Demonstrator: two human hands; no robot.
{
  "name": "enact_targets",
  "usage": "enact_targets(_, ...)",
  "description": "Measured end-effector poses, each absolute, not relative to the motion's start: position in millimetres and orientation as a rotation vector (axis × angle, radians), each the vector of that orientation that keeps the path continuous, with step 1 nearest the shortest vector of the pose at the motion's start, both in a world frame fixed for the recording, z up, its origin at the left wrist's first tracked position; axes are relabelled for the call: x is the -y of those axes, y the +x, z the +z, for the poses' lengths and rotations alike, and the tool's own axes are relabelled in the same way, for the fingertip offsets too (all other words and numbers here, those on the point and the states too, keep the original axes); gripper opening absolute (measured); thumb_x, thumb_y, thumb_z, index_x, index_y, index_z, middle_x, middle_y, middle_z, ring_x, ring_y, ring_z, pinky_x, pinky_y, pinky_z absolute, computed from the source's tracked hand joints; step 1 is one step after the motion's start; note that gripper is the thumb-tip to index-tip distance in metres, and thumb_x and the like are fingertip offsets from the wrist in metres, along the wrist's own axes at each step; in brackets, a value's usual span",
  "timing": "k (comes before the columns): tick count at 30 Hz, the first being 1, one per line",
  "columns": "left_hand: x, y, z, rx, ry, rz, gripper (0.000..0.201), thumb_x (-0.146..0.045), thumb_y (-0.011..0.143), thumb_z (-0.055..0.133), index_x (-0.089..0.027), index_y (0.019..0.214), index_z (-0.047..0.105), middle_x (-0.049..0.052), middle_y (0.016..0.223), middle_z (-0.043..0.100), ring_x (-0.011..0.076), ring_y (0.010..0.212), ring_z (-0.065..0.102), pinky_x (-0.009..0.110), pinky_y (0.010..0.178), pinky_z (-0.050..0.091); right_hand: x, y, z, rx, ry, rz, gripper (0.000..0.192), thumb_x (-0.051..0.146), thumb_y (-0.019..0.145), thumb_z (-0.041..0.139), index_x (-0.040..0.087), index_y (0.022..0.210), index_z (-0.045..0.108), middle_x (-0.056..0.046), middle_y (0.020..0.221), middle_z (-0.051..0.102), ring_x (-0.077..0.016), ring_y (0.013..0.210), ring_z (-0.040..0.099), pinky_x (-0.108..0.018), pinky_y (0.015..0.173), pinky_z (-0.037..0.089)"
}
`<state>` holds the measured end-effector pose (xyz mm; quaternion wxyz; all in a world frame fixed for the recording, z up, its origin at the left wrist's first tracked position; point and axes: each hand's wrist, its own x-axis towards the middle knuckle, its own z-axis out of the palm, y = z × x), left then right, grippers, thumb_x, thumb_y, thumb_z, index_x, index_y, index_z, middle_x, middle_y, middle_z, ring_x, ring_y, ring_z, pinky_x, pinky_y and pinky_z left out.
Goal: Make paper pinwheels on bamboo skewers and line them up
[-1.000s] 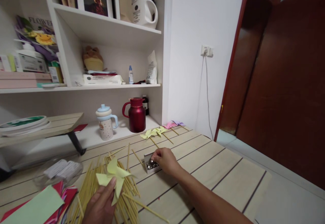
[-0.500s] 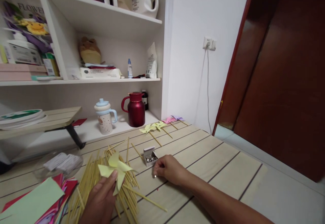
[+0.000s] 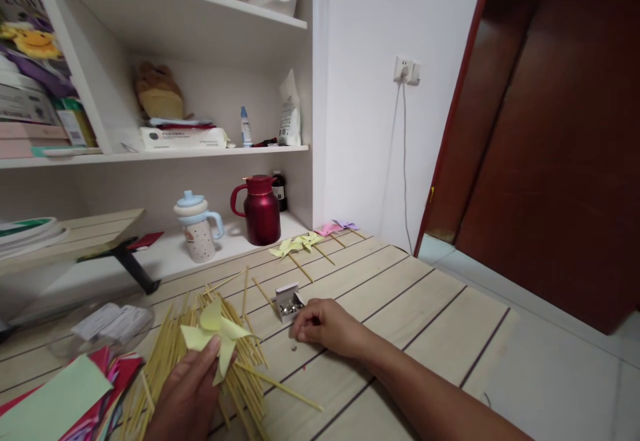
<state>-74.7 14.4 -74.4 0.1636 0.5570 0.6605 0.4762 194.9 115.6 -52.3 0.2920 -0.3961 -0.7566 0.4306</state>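
Left hand (image 3: pixel 187 391): closed on a pale yellow paper pinwheel (image 3: pixel 223 335), thumb pressed on its face near the middle, blades spread. Pinwheel held above a loose pile of thin sticks (image 3: pixel 167 347), near front of table, left of centre.

Right hand (image 3: pixel 330 327): fingers curled, thumb and fingertips drawn narrow, low over the table (image 3: pixel 425 334). Cannot tell whether anything sits between them. Small metallic bit (image 3: pixel 293 347) just below the fingertips; contact with them unclear.

Small box (image 3: pixel 285 316), lid up, just beyond the right fingers; shiny metal pieces (image 3: pixel 291 307) inside. One lone stick (image 3: pixel 263 292) lies just left of it.

Far edge of table: row of pinwheels on sticks, two yellow (image 3: pixel 310 239), one pink (image 3: pixel 329 229), one purple (image 3: pixel 345 225).

Near left: stack of coloured paper, pale green sheet (image 3: pixel 55 397) on top, red beneath. Behind it, clear packaging with white packets (image 3: pixel 110 323).

Shelf beyond: spotted cup (image 3: pixel 200 239), blue lid; red jug (image 3: pixel 263 214) to its right.
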Motion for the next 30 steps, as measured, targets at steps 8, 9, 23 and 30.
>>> enact_targets(8,-9,-64,-59,-1.847,1.506,1.417,0.052,-0.06,0.06,0.071,-0.026,0.1,0.079,0.007,0.122,0.072,0.0351,0.129,0.054,0.051,0.118,0.027,-113,193,-54,2.06,-1.04,1.093,0.012,0.025,0.07,0.08,0.023,0.082,0.081,0.0,0.076,0.068,-0.0136,0.068,0.058,-0.021,0.059,0.04)
enact_targets(9,-9,-64,-59,-1.844,1.507,1.422,0.053,-0.061,0.06,0.071,-0.027,0.1,0.079,0.007,0.122,0.072,0.0352,0.128,0.054,0.051,0.117,0.028,-113,193,-55,2.074,-1.044,1.08,0.008,0.024,0.072,0.078,0.023,0.079,0.081,0.0,0.074,0.069,-0.014,0.068,0.059,-0.021,0.059,0.041)
enact_targets(23,-6,-63,-59,-1.964,1.659,1.263,0.062,-0.051,0.07,0.054,-0.012,0.114,0.073,0.014,0.132,0.065,0.0341,0.129,0.054,0.047,0.113,0.036,-111,195,-51,2.131,-1.005,1.243,0.011,0.023,0.073,0.077,0.018,0.083,0.078,0.002,0.067,0.068,-0.0105,0.058,0.056,-0.02,0.055,0.042)
enact_targets(30,-6,-56,-54,-1.943,1.47,1.35,0.057,-0.054,0.062,0.061,-0.018,0.102,0.078,0.013,0.129,0.068,0.0355,0.129,0.053,0.05,0.115,0.032,-108,194,-48,2.195,-1.014,1.198,0.004,0.018,0.068,0.079,0.02,0.071,0.079,0.001,0.066,0.071,-0.0139,0.065,0.063,-0.021,0.062,0.045)
